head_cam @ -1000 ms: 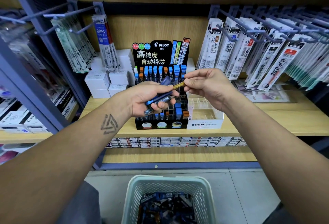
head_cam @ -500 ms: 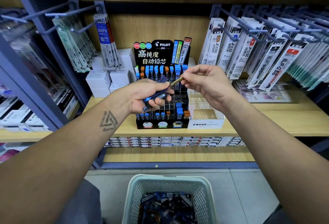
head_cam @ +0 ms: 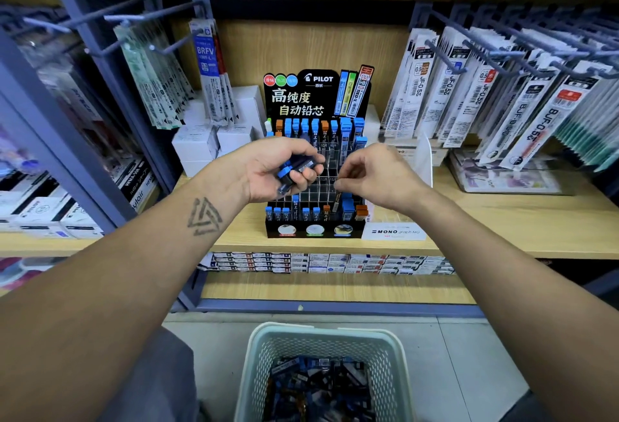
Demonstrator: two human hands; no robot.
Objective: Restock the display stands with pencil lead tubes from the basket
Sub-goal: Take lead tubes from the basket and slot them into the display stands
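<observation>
The right hand pinches a brown-capped lead tube by its top, long axis near upright, its foot entering a front-row slot of the Pilot display stand directly below; the left hand grips spare blue-capped tubes just beside

Wooden shelves, blue metal uprights, grey tiled floor

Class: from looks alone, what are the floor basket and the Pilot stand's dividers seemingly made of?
Pale green perforated basket: probably matte moulded plastic, judging by its regular holes and rounded rim. Clear grid dividers in the black Pilot stand: likely glossy acrylic, being see-through with bright edges.
</observation>
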